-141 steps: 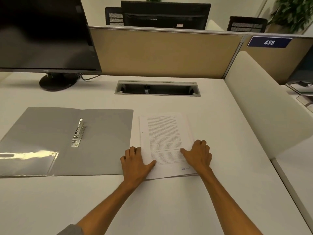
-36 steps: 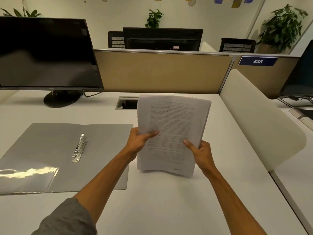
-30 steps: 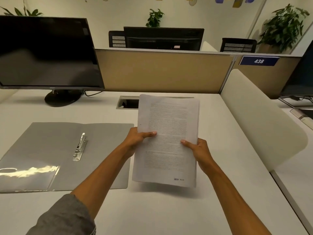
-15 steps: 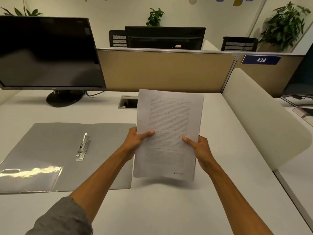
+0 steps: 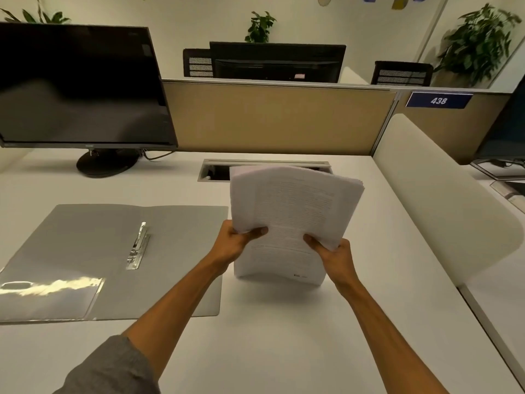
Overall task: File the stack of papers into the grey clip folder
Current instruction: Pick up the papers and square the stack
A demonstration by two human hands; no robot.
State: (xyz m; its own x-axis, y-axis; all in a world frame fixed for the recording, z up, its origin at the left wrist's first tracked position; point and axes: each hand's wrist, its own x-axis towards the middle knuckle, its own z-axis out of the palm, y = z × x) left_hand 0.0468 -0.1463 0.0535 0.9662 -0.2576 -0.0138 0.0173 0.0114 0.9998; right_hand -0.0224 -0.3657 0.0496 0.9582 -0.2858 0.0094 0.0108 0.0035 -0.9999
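I hold the stack of papers (image 5: pixel 292 214) nearly upright, its bottom edge resting on the white desk (image 5: pixel 270 336), the sheets bowed and fanned apart at the top right. My left hand (image 5: pixel 237 244) grips the stack's left edge, thumb on the printed front page. My right hand (image 5: pixel 331 253) grips the lower right edge. The grey clip folder (image 5: pixel 181 240) lies open and flat to the left of the stack, with its metal clip (image 5: pixel 138 245) along the spine and a clear pocket (image 5: pixel 48 297) on its left flap.
A black monitor (image 5: pixel 79 86) stands at the back left on a round base. A cable slot (image 5: pixel 216 170) is set in the desk behind the papers. A beige partition (image 5: pixel 272 118) closes the back, and a white curved divider (image 5: pixel 443 206) bounds the right side.
The stack was lifted off the desk, held flat-faced in the air, and now its bottom edge is down on the desk with the sheets bowed and splayed at the top.
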